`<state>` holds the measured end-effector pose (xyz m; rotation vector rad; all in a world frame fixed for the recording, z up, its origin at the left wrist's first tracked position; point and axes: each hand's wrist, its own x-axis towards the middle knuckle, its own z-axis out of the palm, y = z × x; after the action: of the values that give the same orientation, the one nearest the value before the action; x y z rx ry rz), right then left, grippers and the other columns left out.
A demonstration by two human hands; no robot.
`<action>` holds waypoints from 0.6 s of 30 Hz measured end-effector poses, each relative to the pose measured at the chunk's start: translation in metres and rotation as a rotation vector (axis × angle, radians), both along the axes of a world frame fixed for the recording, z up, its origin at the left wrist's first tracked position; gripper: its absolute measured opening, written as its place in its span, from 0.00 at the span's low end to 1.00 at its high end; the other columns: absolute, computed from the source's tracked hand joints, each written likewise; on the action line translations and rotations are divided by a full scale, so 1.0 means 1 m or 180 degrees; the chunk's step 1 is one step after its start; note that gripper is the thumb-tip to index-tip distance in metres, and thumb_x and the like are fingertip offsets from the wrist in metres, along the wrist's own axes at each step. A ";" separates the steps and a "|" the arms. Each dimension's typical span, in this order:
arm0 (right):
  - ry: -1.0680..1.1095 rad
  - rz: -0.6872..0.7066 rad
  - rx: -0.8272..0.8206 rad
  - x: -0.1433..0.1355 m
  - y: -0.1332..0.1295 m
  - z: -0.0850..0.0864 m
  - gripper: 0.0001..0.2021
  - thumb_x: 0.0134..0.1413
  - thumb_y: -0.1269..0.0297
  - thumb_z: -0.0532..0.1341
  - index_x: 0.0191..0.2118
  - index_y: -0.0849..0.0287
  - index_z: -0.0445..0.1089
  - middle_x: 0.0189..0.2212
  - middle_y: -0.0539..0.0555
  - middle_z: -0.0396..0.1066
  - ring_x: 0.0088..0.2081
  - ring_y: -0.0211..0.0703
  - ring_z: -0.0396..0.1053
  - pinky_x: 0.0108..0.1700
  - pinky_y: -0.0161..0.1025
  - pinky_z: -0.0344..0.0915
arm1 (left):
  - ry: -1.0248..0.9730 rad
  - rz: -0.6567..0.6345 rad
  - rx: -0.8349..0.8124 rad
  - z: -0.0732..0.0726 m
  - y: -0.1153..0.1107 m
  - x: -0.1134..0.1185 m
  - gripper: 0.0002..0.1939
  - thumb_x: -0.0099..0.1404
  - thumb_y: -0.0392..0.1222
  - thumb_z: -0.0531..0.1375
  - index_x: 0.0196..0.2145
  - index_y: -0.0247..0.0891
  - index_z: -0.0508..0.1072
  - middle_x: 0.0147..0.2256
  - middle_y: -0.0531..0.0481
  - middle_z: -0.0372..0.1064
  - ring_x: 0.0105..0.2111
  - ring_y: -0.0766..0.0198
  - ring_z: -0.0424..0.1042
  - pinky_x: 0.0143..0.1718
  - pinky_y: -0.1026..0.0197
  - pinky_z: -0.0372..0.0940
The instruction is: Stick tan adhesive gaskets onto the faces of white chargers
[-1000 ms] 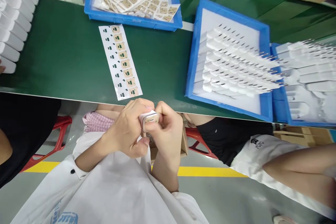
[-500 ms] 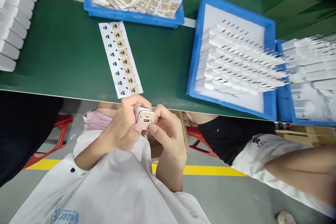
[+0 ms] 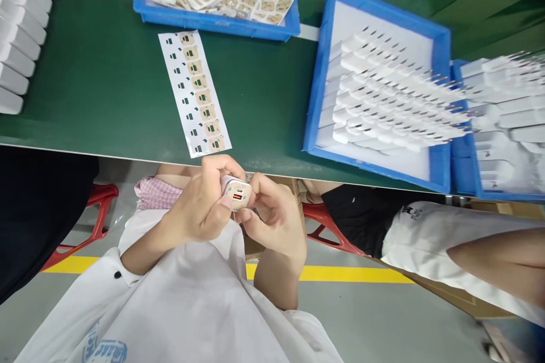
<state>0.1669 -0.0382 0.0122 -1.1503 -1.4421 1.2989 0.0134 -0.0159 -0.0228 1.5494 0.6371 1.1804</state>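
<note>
Between my two hands is a small white USB charger [image 3: 237,194], its port face turned up toward me. That face carries a beige patterned sticker around one small port and one red-orange port. My left hand [image 3: 198,204] is closed round the charger's left side, thumb at the face's lower left edge. From the other side, my right hand [image 3: 279,215] pinches it, with thumb and forefinger at the right edge. Just beyond my hands, a white sticker sheet [image 3: 193,93] lies on the green table [image 3: 259,108]; one column of beige stickers remains on its right side.
A blue tray [image 3: 217,25] of sticker sheets stands at the back. Right of it, another blue tray [image 3: 313,108] holds rows of white chargers with metal pins upward. More white chargers [image 3: 19,39] stand at far left. People sit on both sides, one in a white shirt [image 3: 417,232].
The charger has turned slightly in my fingers and moved a little right. My right thumb has slid down from its face to the lower edge. The person on the right has shifted.
</note>
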 end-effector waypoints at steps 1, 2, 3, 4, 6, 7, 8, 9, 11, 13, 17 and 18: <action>0.0089 0.0029 -0.0034 0.000 0.000 0.000 0.16 0.54 0.57 0.67 0.27 0.52 0.58 0.18 0.43 0.66 0.18 0.34 0.60 0.21 0.33 0.56 | -0.0025 -0.0031 -0.0017 0.000 0.000 0.000 0.12 0.77 0.55 0.47 0.50 0.47 0.53 0.39 0.55 0.63 0.24 0.71 0.63 0.26 0.65 0.59; 0.0165 0.0050 -0.0065 0.000 0.000 0.000 0.17 0.55 0.56 0.67 0.27 0.52 0.58 0.18 0.43 0.66 0.18 0.35 0.60 0.20 0.33 0.56 | -0.0047 -0.0052 -0.0028 0.000 0.000 0.000 0.12 0.77 0.55 0.47 0.50 0.47 0.53 0.38 0.55 0.63 0.24 0.71 0.63 0.26 0.65 0.59; 0.0219 0.0069 -0.0091 0.000 -0.001 0.000 0.17 0.56 0.55 0.67 0.27 0.52 0.58 0.18 0.43 0.66 0.17 0.35 0.60 0.20 0.33 0.56 | -0.0065 -0.0060 -0.0034 0.000 0.000 0.001 0.12 0.77 0.55 0.47 0.50 0.47 0.53 0.38 0.55 0.62 0.24 0.72 0.63 0.26 0.65 0.59; 0.0256 0.0079 -0.0109 -0.001 -0.001 0.000 0.18 0.56 0.54 0.68 0.26 0.52 0.58 0.18 0.43 0.65 0.17 0.35 0.59 0.20 0.33 0.57 | -0.0071 -0.0054 -0.0034 0.000 0.000 0.001 0.13 0.77 0.56 0.47 0.50 0.47 0.53 0.38 0.55 0.62 0.24 0.72 0.63 0.26 0.65 0.59; 0.0282 0.0065 -0.0110 -0.002 -0.001 0.000 0.20 0.55 0.53 0.69 0.26 0.52 0.58 0.18 0.43 0.65 0.17 0.34 0.58 0.20 0.33 0.58 | -0.0058 -0.0024 -0.0024 0.000 -0.001 0.001 0.13 0.77 0.57 0.47 0.50 0.47 0.53 0.38 0.55 0.62 0.24 0.72 0.62 0.26 0.65 0.59; 0.0281 0.0055 -0.0094 -0.002 -0.001 0.001 0.20 0.55 0.53 0.69 0.25 0.52 0.58 0.18 0.43 0.65 0.17 0.34 0.58 0.20 0.33 0.59 | -0.0046 -0.0014 -0.0028 0.000 -0.001 0.000 0.14 0.77 0.57 0.47 0.49 0.47 0.53 0.38 0.55 0.62 0.24 0.71 0.62 0.26 0.66 0.59; 0.0277 0.0050 -0.0072 -0.002 0.000 0.001 0.20 0.55 0.53 0.69 0.25 0.52 0.58 0.18 0.43 0.65 0.16 0.34 0.58 0.20 0.33 0.59 | -0.0035 -0.0012 -0.0044 -0.001 -0.001 0.000 0.14 0.77 0.57 0.47 0.49 0.47 0.53 0.37 0.55 0.62 0.24 0.71 0.62 0.25 0.66 0.59; 0.0282 0.0052 -0.0043 -0.002 0.000 0.002 0.20 0.55 0.54 0.69 0.25 0.53 0.58 0.17 0.43 0.65 0.16 0.33 0.57 0.20 0.33 0.60 | -0.0031 -0.0020 -0.0072 -0.001 -0.001 0.000 0.14 0.77 0.58 0.47 0.49 0.47 0.54 0.37 0.55 0.62 0.24 0.71 0.62 0.25 0.66 0.58; 0.0342 0.0108 0.0030 -0.001 0.001 0.001 0.18 0.58 0.55 0.67 0.25 0.53 0.59 0.17 0.43 0.65 0.16 0.34 0.58 0.21 0.33 0.61 | -0.0077 -0.0086 -0.0175 -0.002 -0.001 0.000 0.15 0.76 0.58 0.48 0.49 0.47 0.53 0.36 0.56 0.62 0.23 0.71 0.62 0.23 0.66 0.58; 0.0420 0.0211 0.0093 0.002 0.000 0.000 0.16 0.62 0.58 0.64 0.26 0.53 0.61 0.18 0.45 0.67 0.18 0.36 0.64 0.22 0.33 0.63 | -0.0223 -0.0233 -0.0320 -0.002 0.000 0.002 0.14 0.77 0.58 0.48 0.49 0.47 0.53 0.35 0.56 0.63 0.21 0.72 0.62 0.22 0.67 0.58; -0.0010 -0.0047 0.0552 0.006 -0.006 -0.003 0.07 0.61 0.63 0.64 0.32 0.54 0.66 0.23 0.46 0.72 0.24 0.39 0.71 0.27 0.36 0.67 | -0.0398 -0.0059 -0.0406 -0.001 0.002 0.006 0.13 0.78 0.56 0.47 0.48 0.47 0.52 0.33 0.57 0.66 0.22 0.71 0.64 0.24 0.67 0.60; -0.0286 -0.0275 0.0857 0.006 -0.008 -0.003 0.06 0.59 0.64 0.67 0.35 0.54 0.69 0.25 0.46 0.73 0.25 0.39 0.71 0.28 0.36 0.68 | -0.0350 0.0076 -0.0375 -0.001 0.002 0.007 0.13 0.78 0.56 0.47 0.49 0.46 0.52 0.33 0.57 0.67 0.23 0.70 0.65 0.26 0.66 0.61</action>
<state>0.1726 -0.0462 0.0092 -1.0880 -1.5609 0.9703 0.0200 -0.0136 -0.0237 1.3722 0.6421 1.2153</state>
